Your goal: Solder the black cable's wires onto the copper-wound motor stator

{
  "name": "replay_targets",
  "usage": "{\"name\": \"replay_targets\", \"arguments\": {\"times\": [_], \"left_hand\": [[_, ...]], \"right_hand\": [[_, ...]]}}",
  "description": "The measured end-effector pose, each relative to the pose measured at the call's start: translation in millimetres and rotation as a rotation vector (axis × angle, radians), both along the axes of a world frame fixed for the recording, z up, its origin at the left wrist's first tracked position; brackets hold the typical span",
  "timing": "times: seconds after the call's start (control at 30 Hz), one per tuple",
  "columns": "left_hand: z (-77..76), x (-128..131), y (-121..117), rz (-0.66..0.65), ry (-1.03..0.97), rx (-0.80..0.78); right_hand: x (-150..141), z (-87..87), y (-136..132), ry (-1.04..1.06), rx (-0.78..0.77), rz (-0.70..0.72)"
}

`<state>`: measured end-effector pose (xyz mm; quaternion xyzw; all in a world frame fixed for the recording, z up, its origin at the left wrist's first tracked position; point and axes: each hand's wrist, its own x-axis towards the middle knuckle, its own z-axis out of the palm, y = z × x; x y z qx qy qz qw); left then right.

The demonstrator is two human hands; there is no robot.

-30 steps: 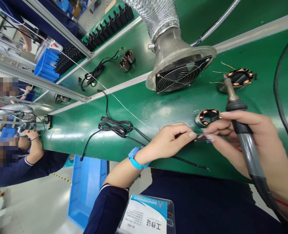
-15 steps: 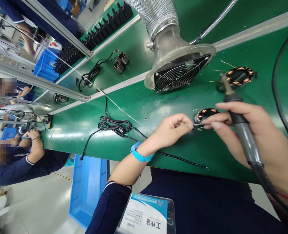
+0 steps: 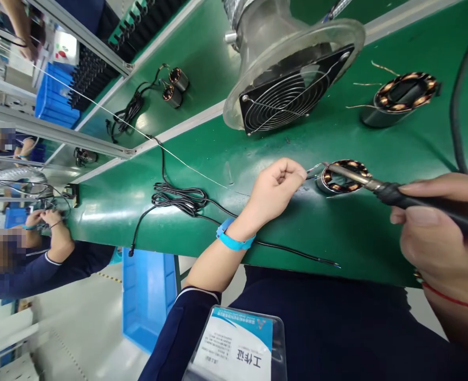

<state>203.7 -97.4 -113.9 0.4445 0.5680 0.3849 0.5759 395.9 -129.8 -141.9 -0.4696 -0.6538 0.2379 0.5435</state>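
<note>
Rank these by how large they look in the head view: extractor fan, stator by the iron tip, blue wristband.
1. extractor fan
2. stator
3. blue wristband, roughly like the stator and nearer the camera, so that order is unsure.

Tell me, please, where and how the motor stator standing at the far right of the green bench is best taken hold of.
Grip the far stator by its smooth dark outer wall, coming down from above with fingers on opposite sides. It stands upright with the copper windings on top, and thin bare leads stick out to its left, so probably avoid the top and that side.
</note>
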Motion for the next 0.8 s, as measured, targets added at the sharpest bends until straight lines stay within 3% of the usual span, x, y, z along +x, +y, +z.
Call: {"name": "replay_targets", "arguments": {"times": [0.8], "left_hand": [[1.5,2,0,-0.014,-0.035,-0.030]], "right_hand": [[6,-7.8,-7,0.024,-0.090,0.065]]}}
